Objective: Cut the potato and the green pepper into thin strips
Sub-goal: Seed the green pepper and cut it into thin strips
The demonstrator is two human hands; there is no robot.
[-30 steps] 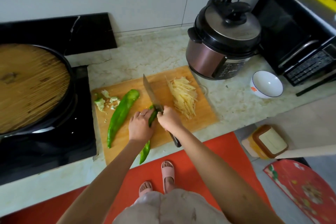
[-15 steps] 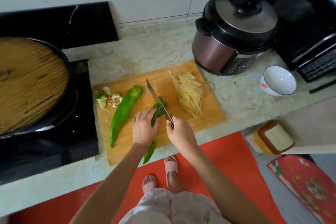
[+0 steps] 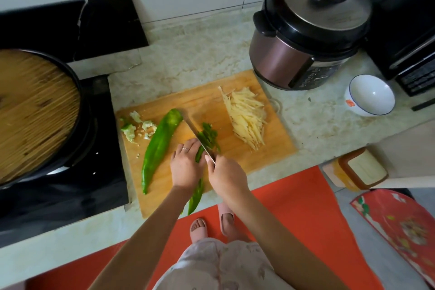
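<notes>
On the wooden cutting board (image 3: 235, 160) my left hand (image 3: 186, 167) presses down a long green pepper half (image 3: 195, 198) whose tail sticks out past the board's near edge. My right hand (image 3: 227, 175) grips the handle of a knife (image 3: 196, 133), its blade resting on the pepper just right of my left fingertips. Cut green pepper strips (image 3: 209, 135) lie to the right of the blade. A second long green pepper half (image 3: 160, 146) lies to the left, untouched. A pile of pale potato strips (image 3: 247, 115) sits at the board's right end.
Pepper core scraps (image 3: 137, 126) lie at the board's left end. A black pan with a bamboo lid (image 3: 35, 113) stands on the stove at left. A pressure cooker (image 3: 308, 30) stands behind the board; a white bowl (image 3: 369, 95) and a black oven are at right.
The knife has worked down the pepper toward me and more green strips lie beside the blade. My left hand has slid back along the pepper. The camera has moved closer.
</notes>
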